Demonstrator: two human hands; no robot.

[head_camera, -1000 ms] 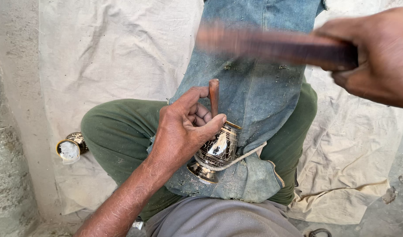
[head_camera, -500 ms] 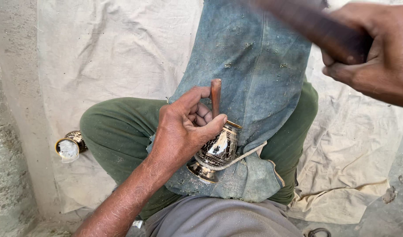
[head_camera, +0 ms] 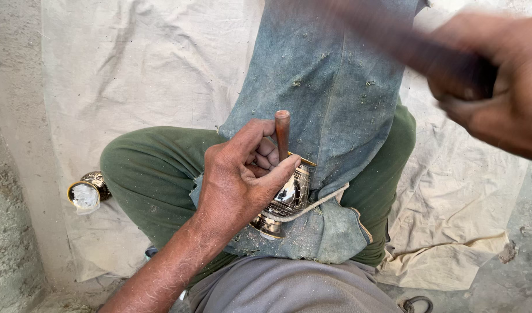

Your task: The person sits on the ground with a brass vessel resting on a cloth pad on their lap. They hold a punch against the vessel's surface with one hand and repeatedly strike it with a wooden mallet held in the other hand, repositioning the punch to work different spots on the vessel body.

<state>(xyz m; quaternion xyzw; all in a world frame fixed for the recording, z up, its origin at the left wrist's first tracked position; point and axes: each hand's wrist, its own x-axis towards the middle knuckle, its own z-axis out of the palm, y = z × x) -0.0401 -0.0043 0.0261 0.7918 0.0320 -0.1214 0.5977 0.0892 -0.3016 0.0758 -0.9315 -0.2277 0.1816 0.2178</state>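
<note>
Head-camera view: a pale cloth sheet [head_camera: 161, 69] is covering a rough concrete floor [head_camera: 11, 174], where a person in green trousers is sitting cross-legged under a dusty blue denim apron [head_camera: 330, 87]. The left hand [head_camera: 240, 179] is curling over an engraved brass vessel [head_camera: 289, 197] lying tilted in the lap, its grip pinching a brown-handled chisel [head_camera: 282, 130] upright against the metal. The right hand [head_camera: 503, 93], blurred at the upper right, is wrapping tightly around a dark hammer handle [head_camera: 405, 43]. A second brass vessel [head_camera: 87, 191] is lying near the sheet's left edge.
</note>
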